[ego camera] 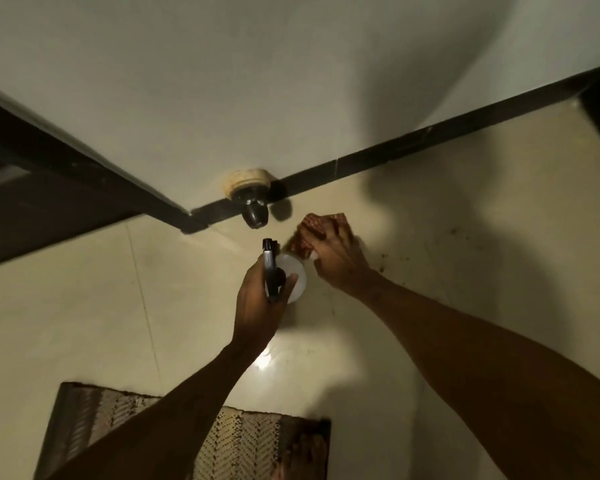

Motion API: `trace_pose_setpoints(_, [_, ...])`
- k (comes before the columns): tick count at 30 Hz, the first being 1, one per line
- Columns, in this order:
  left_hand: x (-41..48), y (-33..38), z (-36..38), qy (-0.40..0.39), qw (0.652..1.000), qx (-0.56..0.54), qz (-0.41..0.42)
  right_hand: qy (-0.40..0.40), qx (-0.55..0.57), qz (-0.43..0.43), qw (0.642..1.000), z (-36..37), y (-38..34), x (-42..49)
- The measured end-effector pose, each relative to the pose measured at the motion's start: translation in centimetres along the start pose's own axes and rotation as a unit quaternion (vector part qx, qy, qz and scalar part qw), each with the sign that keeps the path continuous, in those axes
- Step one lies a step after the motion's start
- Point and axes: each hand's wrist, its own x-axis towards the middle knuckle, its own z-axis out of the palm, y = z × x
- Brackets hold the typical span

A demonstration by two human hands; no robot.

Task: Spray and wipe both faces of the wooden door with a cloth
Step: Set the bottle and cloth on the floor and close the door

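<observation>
Left hand (257,303) is wrapped round the spray bottle (297,273). Just beside it, right hand (338,258) clutches the cloth (310,226), near the doorstop (253,211).

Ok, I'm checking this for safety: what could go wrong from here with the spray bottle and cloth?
The spray bottle in the left hand is over glossy floor tiles; drips could make them slippery near the foot on the mat. The right hand gripping the cloth sits close beside the bottle's nozzle, so a squeeze might wet skin instead.
</observation>
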Motion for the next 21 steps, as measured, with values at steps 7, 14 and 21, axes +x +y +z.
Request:
trace_pose_setpoints(7, [0.6, -3.0, 1.6, 0.025, 1.000, 0.014, 0.006, 0.066, 0.084, 0.024, 0.994, 4.0, 0.8, 0.6])
trace_pose_setpoints(14, [-4.4, 5.5, -3.6, -0.011, 0.999, 0.027, -0.017, 0.138, 0.230, 0.073, 0.961, -6.7, -1.8, -8.9])
trace_pose_setpoints(21, [-12.0, 24.7, -9.1, -0.065, 0.997, 0.040, 0.013, 0.189, 0.240, 0.126, 0.944, -26.9, -4.0, -22.3])
